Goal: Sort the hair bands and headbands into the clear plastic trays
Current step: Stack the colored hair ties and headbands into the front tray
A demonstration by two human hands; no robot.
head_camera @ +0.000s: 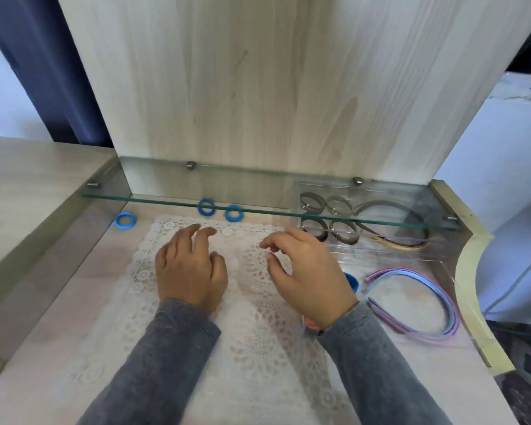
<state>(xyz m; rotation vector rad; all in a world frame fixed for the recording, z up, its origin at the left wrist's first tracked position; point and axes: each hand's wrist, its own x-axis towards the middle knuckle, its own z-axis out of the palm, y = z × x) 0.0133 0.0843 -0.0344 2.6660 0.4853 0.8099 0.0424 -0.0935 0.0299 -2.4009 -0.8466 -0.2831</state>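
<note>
Blue hair bands (206,207) lie loose at the back of the bench (59,317); pastel headbands (408,272) sit in the near clear tray (411,289); your left hand (190,271) and right hand (310,277) are over the lace mat (258,348), fingers loosely curled, holding nothing.

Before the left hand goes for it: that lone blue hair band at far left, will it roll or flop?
The blue hair band lies flat on the tabletop, so a push should slide it, not roll it. It holds a round open shape, so probably springy rather than limp. Small and thin: likely very light.
</note>
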